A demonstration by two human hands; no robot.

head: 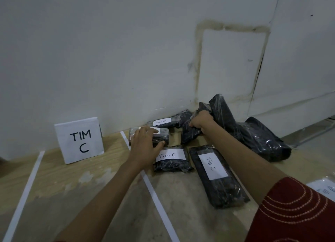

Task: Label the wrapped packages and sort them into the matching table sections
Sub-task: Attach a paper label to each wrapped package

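Observation:
Several black wrapped packages lie on the wooden table near the wall. My left hand (145, 143) grips a small package (164, 135) with a white label, its fingers spread over the top and thumb at the front. My right hand (200, 121) clutches a dark unlabelled package (190, 132) further back. Two packages marked "TIM C" lie in front, a short one (171, 159) and a long one (217, 176). A package labelled "Tim B" (166, 122) rests against the wall.
A white sign box reading "TIM C" (79, 140) stands at the left between white tape lines (154, 192). A heap of black plastic-wrapped bundles (253, 132) leans on the wall at the right. A labelled package corner (324, 189) shows at the right edge.

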